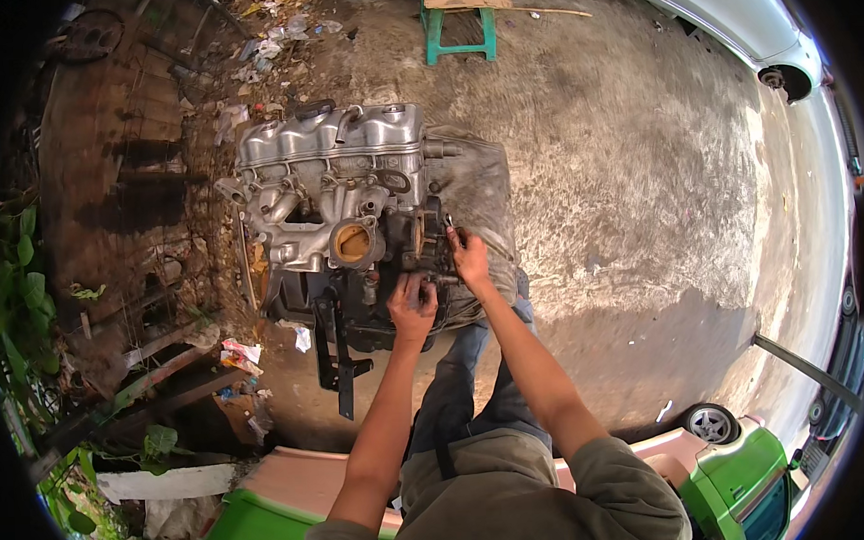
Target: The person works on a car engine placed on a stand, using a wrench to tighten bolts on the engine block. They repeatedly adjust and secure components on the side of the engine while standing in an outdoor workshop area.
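Observation:
An engine (328, 150) with a silver ribbed cover and a cast intake manifold (303, 241) stands before me. The manifold's round opening (354, 242) has brownish material inside. My left hand (412, 304) is at the dark lower side of the engine, its fingers bent against a part they hide. Just to its right, my right hand (469, 259) is closed beside a dark round housing (421, 234). A small shiny metal piece (448, 220) sticks up past its fingers; its full shape is hidden.
A dark sheet (481, 178) lies under the engine's right side, and a black bracket (332, 345) juts out at its near left. Farther off are a green stool (460, 36) with cardboard on top and a silver car (728, 12). A green vehicle (744, 483) is behind me.

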Demonstrator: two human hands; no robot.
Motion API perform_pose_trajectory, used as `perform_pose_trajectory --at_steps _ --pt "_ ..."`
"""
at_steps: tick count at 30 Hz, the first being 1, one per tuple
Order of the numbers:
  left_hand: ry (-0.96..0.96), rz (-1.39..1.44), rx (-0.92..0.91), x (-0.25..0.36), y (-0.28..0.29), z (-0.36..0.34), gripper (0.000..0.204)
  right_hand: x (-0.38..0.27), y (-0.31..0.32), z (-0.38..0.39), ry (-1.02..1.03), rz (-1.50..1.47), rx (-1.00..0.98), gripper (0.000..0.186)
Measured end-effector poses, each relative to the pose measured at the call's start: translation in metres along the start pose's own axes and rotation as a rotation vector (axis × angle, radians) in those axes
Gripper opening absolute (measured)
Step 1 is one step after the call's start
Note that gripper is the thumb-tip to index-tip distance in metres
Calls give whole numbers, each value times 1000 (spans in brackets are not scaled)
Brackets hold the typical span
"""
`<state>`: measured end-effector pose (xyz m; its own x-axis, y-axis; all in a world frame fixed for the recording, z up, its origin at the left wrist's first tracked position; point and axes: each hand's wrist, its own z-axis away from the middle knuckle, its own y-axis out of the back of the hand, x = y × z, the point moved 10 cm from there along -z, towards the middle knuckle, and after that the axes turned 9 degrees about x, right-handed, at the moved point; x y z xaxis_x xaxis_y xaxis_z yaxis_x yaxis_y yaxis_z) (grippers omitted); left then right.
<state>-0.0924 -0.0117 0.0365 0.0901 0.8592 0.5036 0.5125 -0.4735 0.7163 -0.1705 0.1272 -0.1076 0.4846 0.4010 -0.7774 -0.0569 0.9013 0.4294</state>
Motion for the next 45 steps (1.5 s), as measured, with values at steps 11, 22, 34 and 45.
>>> perform_pose_trajectory --at_steps 11,22,34,45 --pt "-121 42 75 9 4 -5 7 11 18 40 142 -140 101 34" --pt "-59 43 38 7 6 -6 9 -11 15 45 210 67 71 33" --pt "-135 45 52 13 7 -7 2 -46 5 52 369 208 -12 34" --pt "-149 49 46 15 10 -8 3 -56 17 -25 80 -102 -306 24"
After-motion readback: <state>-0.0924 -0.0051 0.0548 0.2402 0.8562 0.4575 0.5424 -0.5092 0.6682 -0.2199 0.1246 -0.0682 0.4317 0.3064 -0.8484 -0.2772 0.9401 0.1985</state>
